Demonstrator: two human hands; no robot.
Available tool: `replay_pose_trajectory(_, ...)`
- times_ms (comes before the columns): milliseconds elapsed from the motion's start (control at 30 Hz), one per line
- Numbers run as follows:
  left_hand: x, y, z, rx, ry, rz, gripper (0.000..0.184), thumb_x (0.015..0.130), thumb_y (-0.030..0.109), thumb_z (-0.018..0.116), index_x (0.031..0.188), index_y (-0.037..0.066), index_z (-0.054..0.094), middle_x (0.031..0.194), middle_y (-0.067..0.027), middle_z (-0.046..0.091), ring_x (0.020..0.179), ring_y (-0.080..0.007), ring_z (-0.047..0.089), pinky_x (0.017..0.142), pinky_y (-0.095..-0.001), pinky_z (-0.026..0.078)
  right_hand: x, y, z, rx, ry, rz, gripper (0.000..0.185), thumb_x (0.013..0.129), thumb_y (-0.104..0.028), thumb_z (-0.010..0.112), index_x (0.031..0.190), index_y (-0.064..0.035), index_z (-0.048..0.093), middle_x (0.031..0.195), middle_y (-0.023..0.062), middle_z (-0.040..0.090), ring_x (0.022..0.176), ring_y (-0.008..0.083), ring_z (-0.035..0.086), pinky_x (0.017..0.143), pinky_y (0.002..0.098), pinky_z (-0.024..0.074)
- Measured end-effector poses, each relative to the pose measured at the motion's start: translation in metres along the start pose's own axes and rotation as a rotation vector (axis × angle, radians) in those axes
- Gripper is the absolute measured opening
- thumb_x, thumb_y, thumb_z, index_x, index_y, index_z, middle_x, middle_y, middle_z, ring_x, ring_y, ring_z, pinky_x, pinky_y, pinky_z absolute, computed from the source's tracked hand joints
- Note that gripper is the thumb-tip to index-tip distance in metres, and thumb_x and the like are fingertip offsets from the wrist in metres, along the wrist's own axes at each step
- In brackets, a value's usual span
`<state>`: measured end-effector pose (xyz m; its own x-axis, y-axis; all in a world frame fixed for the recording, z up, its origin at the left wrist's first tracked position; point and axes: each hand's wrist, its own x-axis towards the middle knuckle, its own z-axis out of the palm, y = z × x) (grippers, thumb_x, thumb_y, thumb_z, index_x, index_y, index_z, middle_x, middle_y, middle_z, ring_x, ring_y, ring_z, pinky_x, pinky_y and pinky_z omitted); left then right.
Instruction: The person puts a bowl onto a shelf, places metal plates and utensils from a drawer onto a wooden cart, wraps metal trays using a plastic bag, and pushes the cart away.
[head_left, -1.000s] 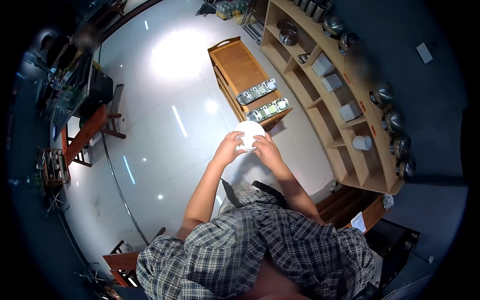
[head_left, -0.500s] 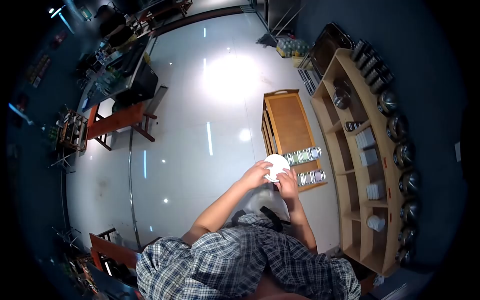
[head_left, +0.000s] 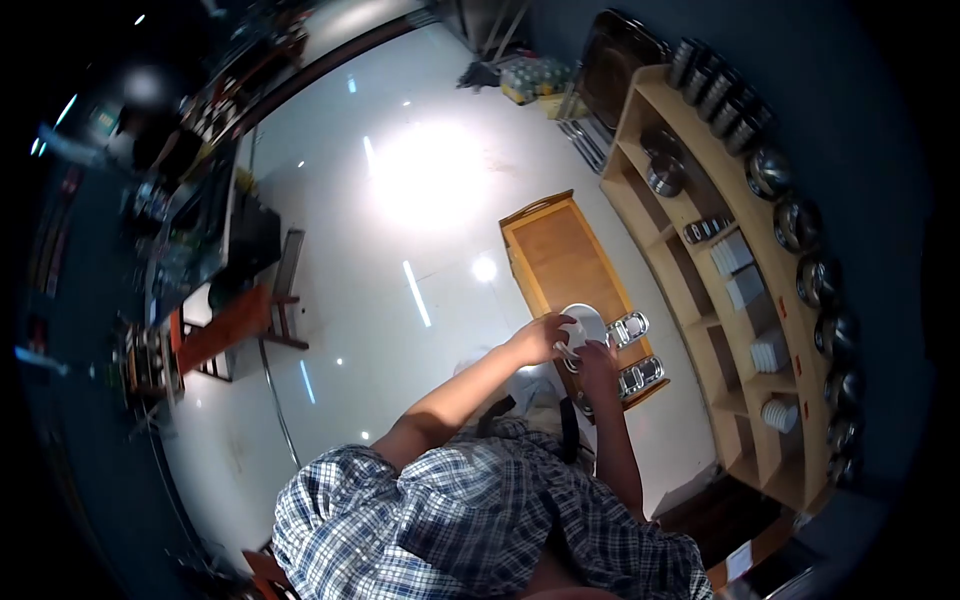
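Above the near end of a wooden cart, I hold a white bowl (head_left: 588, 322) between both hands. My left hand (head_left: 543, 338) grips its left edge with bent fingers. From the near right side, my right hand (head_left: 598, 362) has its fingers closed on the rim. The bowl is tilted, and part of its inner side shows; a second white edge sits under it, and I cannot tell whether that is another dish. Just right of the bowl, two rows of shiny metal holders, the far row (head_left: 630, 328) and the near row (head_left: 642, 376), rest on the cart (head_left: 562, 250).
A low wooden shelf (head_left: 690, 290) runs along the right, holding white dish stacks (head_left: 770, 352) and a metal pot (head_left: 664, 176). Metal lidded pots (head_left: 797, 222) line its top. To the left stand a reddish bench (head_left: 225, 330) and a counter with a person behind it.
The white dish has tipped from showing a flat round face to showing a bowl's inner side. My view has turned, and both hands sit slightly further right in it.
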<state>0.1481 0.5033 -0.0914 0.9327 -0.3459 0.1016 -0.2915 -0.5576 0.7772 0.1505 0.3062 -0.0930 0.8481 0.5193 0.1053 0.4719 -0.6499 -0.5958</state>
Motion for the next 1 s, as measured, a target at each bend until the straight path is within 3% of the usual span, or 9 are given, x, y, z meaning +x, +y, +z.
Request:
replay_pose_trajectory(67, 0.014, -0.018, -0.008, 0.106, -0.085, 0.127, 0.017, 0.064, 0.014, 0.074, 0.074, 0.006, 0.064, 0.124, -0.0117, 0.051, 0.110, -0.0307, 0.050, 0.089, -0.0388, 0.044, 0.008, -0.005, 0.011, -0.094, -0.034, 0.075, 0.017, 0.067, -0.009, 0.066, 0.084, -0.0089, 0.067, 0.087, 0.0083, 0.065, 0.099, 0.0236, 0.058, 0.106, 0.0487, 0.0264)
replay_pose_trajectory(267, 0.029, -0.074, -0.037, 0.040, -0.256, 0.346, 0.018, 0.064, 0.021, 0.074, 0.073, 0.008, 0.065, 0.123, -0.0133, 0.052, 0.112, -0.0372, 0.046, 0.097, -0.0468, 0.036, 0.019, -0.034, 0.069, -0.090, 0.160, 0.291, 0.017, 0.064, -0.011, 0.071, 0.080, -0.0061, 0.067, 0.081, 0.0085, 0.065, 0.088, 0.0245, 0.061, 0.103, 0.0465, 0.0320)
replay_pose_trajectory(400, 0.023, -0.117, -0.058, 0.095, -0.389, 0.456, 0.019, 0.061, 0.022, 0.073, 0.075, 0.010, 0.065, 0.117, -0.0107, 0.057, 0.113, -0.0343, 0.046, 0.094, -0.0431, 0.039, 0.043, -0.079, 0.093, -0.118, 0.167, 0.378, 0.019, 0.063, -0.007, 0.072, 0.080, -0.0053, 0.065, 0.078, 0.0105, 0.064, 0.083, 0.0262, 0.061, 0.100, 0.0415, 0.0365)
replay_pose_trajectory(467, 0.006, -0.127, -0.073, -0.095, -0.473, 0.254, 0.022, 0.060, 0.021, 0.074, 0.076, 0.009, 0.064, 0.117, -0.0105, 0.057, 0.110, -0.0320, 0.049, 0.093, -0.0434, 0.039, 0.050, -0.106, 0.101, -0.119, 0.138, 0.396, 0.019, 0.063, -0.005, 0.071, 0.080, -0.0060, 0.065, 0.077, 0.0104, 0.064, 0.081, 0.0260, 0.061, 0.099, 0.0414, 0.0377)
replay_pose_trajectory(600, -0.009, -0.143, -0.090, 0.034, -0.406, 0.346, 0.026, 0.060, 0.019, 0.073, 0.081, 0.007, 0.062, 0.123, -0.0117, 0.053, 0.111, -0.0314, 0.050, 0.090, -0.0425, 0.042, 0.059, -0.117, 0.118, -0.154, 0.078, 0.387, 0.020, 0.066, -0.011, 0.071, 0.084, -0.0079, 0.064, 0.079, 0.0082, 0.064, 0.083, 0.0251, 0.060, 0.098, 0.0403, 0.0384)
replay_pose_trajectory(633, -0.014, -0.144, -0.091, 0.057, -0.405, 0.339, 0.033, 0.063, 0.017, 0.071, 0.092, 0.007, 0.060, 0.128, -0.0147, 0.048, 0.113, -0.0327, 0.049, 0.092, -0.0427, 0.041, 0.057, -0.121, 0.122, -0.157, 0.073, 0.387, 0.020, 0.066, -0.011, 0.071, 0.084, -0.0079, 0.064, 0.079, 0.0082, 0.064, 0.083, 0.0251, 0.060, 0.098, 0.0403, 0.0384)
replay_pose_trajectory(667, -0.021, -0.144, -0.089, 0.053, -0.401, 0.337, 0.033, 0.063, 0.017, 0.071, 0.092, 0.007, 0.060, 0.128, -0.0147, 0.048, 0.113, -0.0327, 0.049, 0.092, -0.0427, 0.041, 0.053, -0.123, 0.127, -0.150, 0.092, 0.398, 0.021, 0.066, -0.013, 0.071, 0.086, -0.0077, 0.064, 0.079, 0.0082, 0.064, 0.082, 0.0252, 0.060, 0.098, 0.0402, 0.0384)
replay_pose_trajectory(833, -0.067, -0.135, -0.086, 0.027, -0.390, 0.198, 0.058, 0.068, 0.015, 0.066, 0.122, 0.010, 0.048, 0.139, -0.0183, 0.033, 0.116, -0.0364, 0.045, 0.096, -0.0456, 0.037, 0.023, -0.139, 0.152, -0.144, 0.063, 0.437, 0.028, 0.068, -0.015, 0.072, 0.094, -0.0056, 0.064, 0.080, 0.0085, 0.065, 0.081, 0.0260, 0.061, 0.096, 0.0397, 0.0385)
replay_pose_trajectory(1000, -0.136, -0.130, -0.068, 0.119, -0.338, 0.112, 0.067, 0.069, 0.013, 0.065, 0.132, 0.012, 0.040, 0.139, -0.0178, 0.032, 0.119, -0.0369, 0.041, 0.097, -0.0465, 0.035, -0.022, -0.162, 0.190, -0.082, 0.107, 0.505, 0.030, 0.069, -0.014, 0.072, 0.096, -0.0052, 0.064, 0.079, 0.0099, 0.064, 0.082, 0.0271, 0.060, 0.097, 0.0398, 0.0380)
